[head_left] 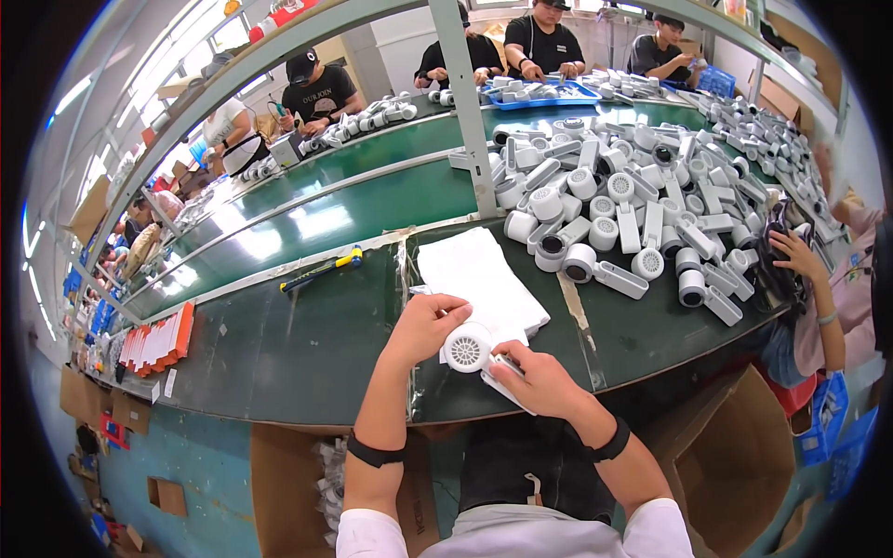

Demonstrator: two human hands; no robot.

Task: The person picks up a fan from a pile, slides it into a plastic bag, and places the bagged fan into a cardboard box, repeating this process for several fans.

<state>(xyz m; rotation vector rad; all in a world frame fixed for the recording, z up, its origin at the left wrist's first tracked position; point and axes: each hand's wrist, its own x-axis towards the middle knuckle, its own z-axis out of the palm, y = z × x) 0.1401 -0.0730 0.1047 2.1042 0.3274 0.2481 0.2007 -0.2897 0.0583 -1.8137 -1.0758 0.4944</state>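
Note:
Low over the near edge of the green bench, I have a white handheld fan (467,348) with a round slotted grille facing up. My right hand (541,379) is closed around its handle, which points down and right. Just above the round head, my left hand (426,327) has thumb and fingers pinched together. What those fingertips hold, if anything, is too small to make out. Behind both hands lies a stack of thin white sheets or bags (479,274), partly covered by the fan and my fingers.
A large pile of similar white fans (623,195) covers the bench to the right. A yellow-and-black tool (321,269) lies left. Orange-edged white cards (158,342) stand farther left. Cardboard boxes (735,456) sit below the bench. A co-worker's hand (796,253) is at far right.

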